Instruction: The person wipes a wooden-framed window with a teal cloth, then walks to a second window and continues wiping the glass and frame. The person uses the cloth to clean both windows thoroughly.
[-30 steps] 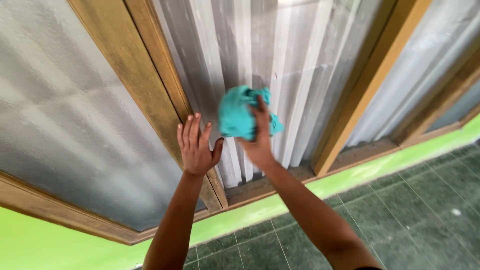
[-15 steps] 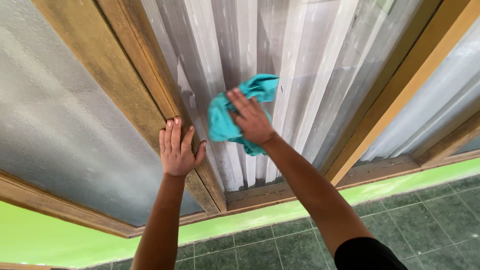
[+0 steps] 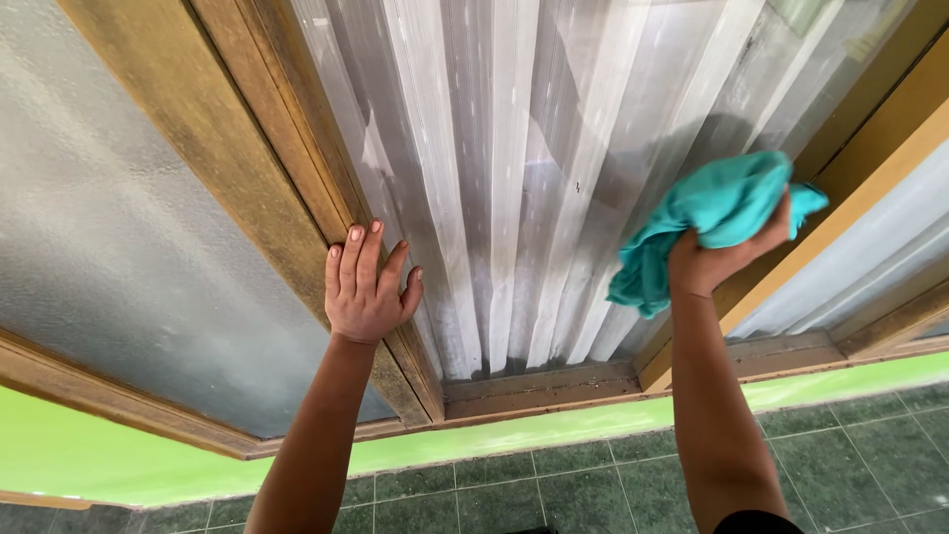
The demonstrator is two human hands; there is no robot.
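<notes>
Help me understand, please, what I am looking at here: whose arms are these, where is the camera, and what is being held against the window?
There is no machine here: the camera sits on a person's head and looks down along their own two bare arms. The left hand lies flat, fingers spread, on the wooden frame between two panes. The right hand grips a bunched teal cloth and presses it on the clear glass pane, near its right edge. Behind that glass hangs a pleated white curtain. The pane to the left is frosted glass. Below run a green wall strip and dark green floor tiles.
</notes>
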